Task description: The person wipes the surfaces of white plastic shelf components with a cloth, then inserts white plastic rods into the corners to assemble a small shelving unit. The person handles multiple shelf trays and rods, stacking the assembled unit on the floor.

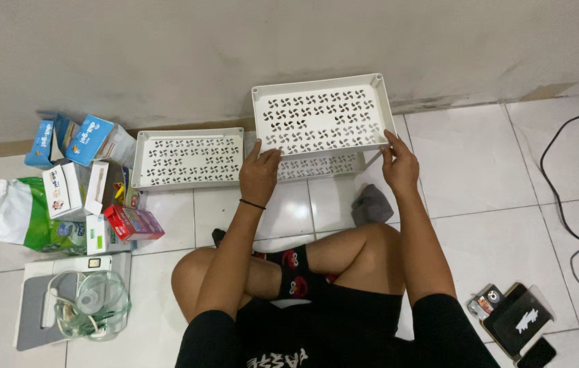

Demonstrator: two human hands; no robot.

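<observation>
Both hands on the upper white tray [321, 116]: my left hand [259, 174] clamped on its near-left edge, my right hand [398, 163] clamped on the near-right corner, fingers wrapped over the rim. Tray sits raised over a lower tray [320, 165], far centre by the wall. Looks like light, stiff plastic with a pinwheel-perforated base and raised lip. Rim is the grip; the floor would flex. Third tray [188, 157] lies flat to the left.
</observation>
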